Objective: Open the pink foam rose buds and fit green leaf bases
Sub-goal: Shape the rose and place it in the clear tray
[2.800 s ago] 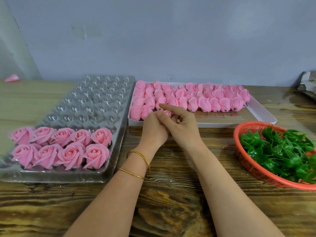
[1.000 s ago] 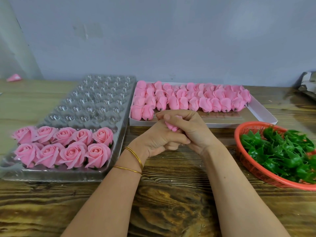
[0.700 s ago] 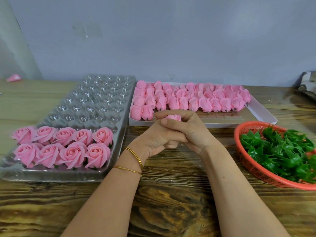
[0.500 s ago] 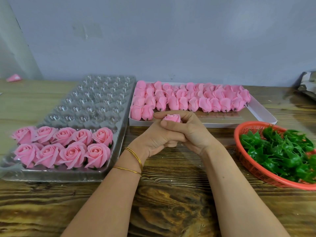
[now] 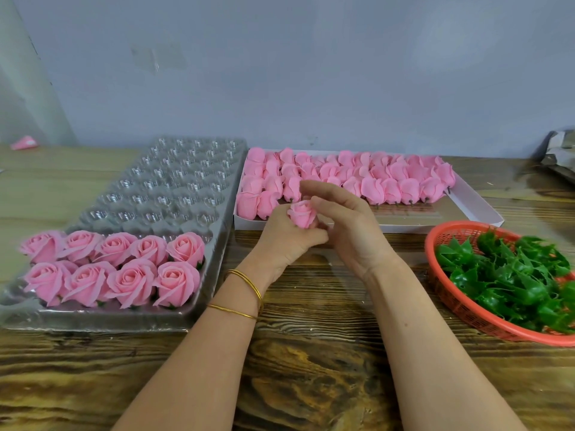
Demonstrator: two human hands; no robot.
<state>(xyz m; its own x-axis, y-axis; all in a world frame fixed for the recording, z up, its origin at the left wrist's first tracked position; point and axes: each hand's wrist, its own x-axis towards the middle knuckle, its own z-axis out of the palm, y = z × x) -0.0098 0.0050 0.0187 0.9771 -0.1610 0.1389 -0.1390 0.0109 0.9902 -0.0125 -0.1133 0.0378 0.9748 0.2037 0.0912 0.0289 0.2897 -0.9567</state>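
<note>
My left hand [image 5: 287,241] grips a pink foam rose bud [image 5: 302,214] from below, its top facing up and its petals still tight. My right hand [image 5: 348,225] is beside the bud with the fingers spread and curved around it, the fingertips above and behind it; whether they touch the petals I cannot tell. Behind the hands a white box [image 5: 476,209] holds several closed pink buds [image 5: 389,181]. Green leaf bases [image 5: 513,275] fill an orange basket [image 5: 466,315] at the right.
A clear plastic cell tray [image 5: 161,188] lies at the left, with several opened roses [image 5: 115,269] in its two front rows. The wooden table [image 5: 311,368] runs to a grey wall. A crumpled grey wrap [image 5: 560,154] sits at the far right edge.
Both hands were clasped tightly around the bud. Now my right hand has opened and lifted off, and the bud stands exposed in my left hand's fingers.
</note>
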